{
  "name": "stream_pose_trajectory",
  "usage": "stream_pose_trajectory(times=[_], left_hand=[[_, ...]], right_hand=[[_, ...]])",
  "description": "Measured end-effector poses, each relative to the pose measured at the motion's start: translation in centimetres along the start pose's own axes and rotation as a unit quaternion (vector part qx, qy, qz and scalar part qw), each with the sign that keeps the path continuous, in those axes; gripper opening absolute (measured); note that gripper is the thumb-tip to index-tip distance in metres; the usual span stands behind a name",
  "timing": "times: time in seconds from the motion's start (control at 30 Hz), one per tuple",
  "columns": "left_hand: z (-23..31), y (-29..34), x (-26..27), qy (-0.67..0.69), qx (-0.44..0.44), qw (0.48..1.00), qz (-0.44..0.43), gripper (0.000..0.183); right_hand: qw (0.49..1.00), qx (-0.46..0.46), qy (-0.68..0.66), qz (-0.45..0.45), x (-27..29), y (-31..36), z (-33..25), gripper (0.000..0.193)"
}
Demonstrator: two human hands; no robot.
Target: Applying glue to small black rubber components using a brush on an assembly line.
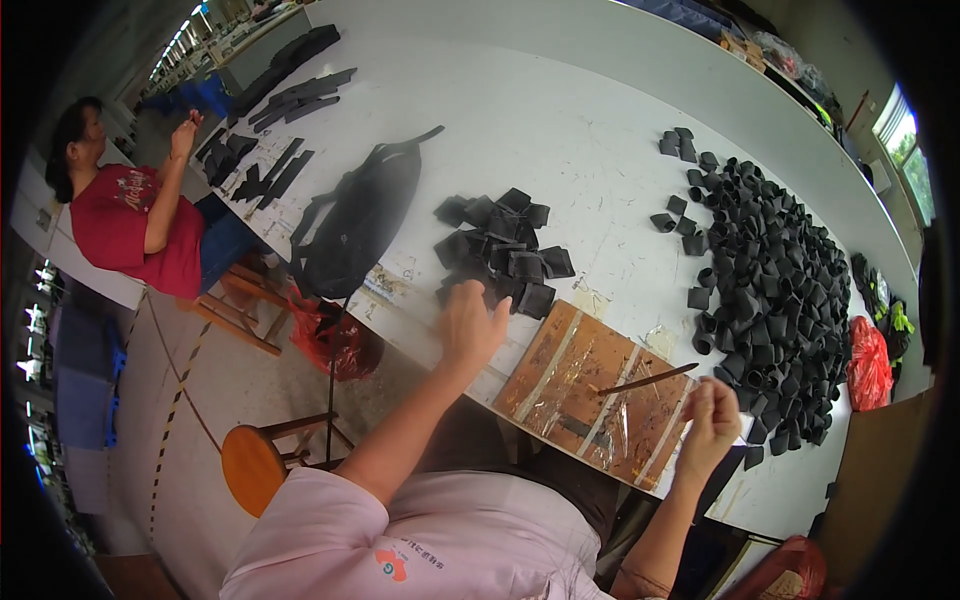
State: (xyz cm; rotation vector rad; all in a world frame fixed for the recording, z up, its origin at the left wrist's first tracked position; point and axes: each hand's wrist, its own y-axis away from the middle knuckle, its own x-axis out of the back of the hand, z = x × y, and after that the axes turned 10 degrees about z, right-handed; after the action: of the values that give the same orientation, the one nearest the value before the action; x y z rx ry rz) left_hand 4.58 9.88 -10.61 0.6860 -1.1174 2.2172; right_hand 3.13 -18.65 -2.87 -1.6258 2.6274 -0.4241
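Observation:
At the near edge of a loose heap of flat black fabric pieces (505,240), my left hand (474,328) reaches in with thumb and forefinger spread apart. Its fingertips are against or just over the nearest pieces. My right hand (711,420) hovers by the right edge of a worn brown board (540,375), fingers curled together. Whatever it may hold is too small to make out. A thin dark brown stick (648,379) lies slantwise over the board, one end close to my right fingers; I cannot tell whether they touch it. Pale tape strips cross the board.
A large pile of black fabric loops (765,290) covers the table's right side. A black bag-like piece (360,215) lies to the left. Beyond it, a co-worker in a red shirt (135,220) sits at the table. A wooden stool (258,470) stands below left; a red bag (868,362) is at right.

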Motion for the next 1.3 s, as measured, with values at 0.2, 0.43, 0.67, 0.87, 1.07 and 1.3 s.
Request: stream_pose_trajectory(times=[0.2, 0.43, 0.67, 0.87, 1.07, 1.3], left_hand=[[-1.4, -0.8, -1.0, -0.025, 0.016, 0.999, -0.019, 0.017], [0.7, -1.2, 2.1, 0.161, 0.046, 0.986, 0.008, 0.005], [9.5, 3.9, 8.2, 0.433, 0.131, 0.861, -0.234, 0.006], [11.6, 5.1, 7.1, 0.348, -0.117, 0.930, -0.008, 0.008], [12.9, 4.1, 8.2, 0.599, 0.318, 0.695, -0.240, 0.019], [12.4, 2.6, 8.9, 0.614, 0.350, 0.612, -0.355, 0.020]], right_hand=[[0.993, -0.053, 0.016, -0.109, -1.6, 4.6, 1.1, 0.012], [0.985, -0.005, 0.038, -0.166, -3.0, 5.9, -1.2, 0.012], [0.989, 0.079, -0.015, -0.126, -5.7, 6.9, -4.2, 0.016], [0.955, 0.256, 0.142, -0.045, -5.0, 6.4, -4.2, 0.012], [0.949, 0.272, 0.158, -0.018, -4.3, 6.2, -3.0, 0.015], [0.891, -0.281, -0.319, -0.161, -2.0, 5.2, -3.6, 0.007]])
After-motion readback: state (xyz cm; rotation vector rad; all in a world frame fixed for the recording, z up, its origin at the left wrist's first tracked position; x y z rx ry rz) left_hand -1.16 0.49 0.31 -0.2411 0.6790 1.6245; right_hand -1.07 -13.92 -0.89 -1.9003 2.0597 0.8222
